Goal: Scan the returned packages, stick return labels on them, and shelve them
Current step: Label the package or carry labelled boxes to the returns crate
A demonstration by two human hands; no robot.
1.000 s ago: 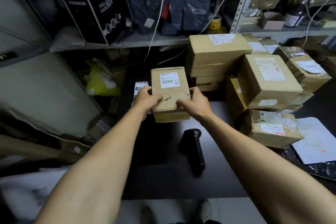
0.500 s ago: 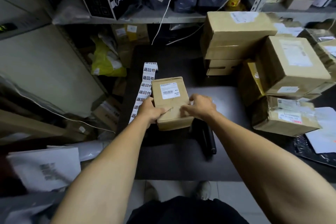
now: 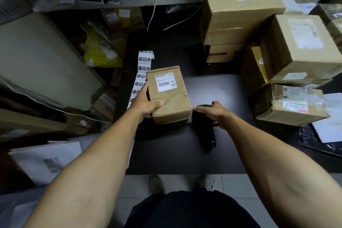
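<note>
Left of the black counter (image 3: 212, 83) lies a yellow bag (image 3: 100, 52). Beside the label strip (image 3: 141, 74), left hand (image 3: 146, 105) fingers grip the small package (image 3: 169, 96). Right hand (image 3: 212, 112), fingers relaxed, reaches over the scanner (image 3: 206, 133). Stacked boxes (image 3: 273, 46) crowd the right.

Parcel stockroom: stacked cardboard boxes (image 3: 240, 11), metal shelving (image 3: 140, 2).

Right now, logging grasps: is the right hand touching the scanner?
Touching. The head view shows the right hand lying on the black scanner, fingers over its head, no gap between them.
</note>
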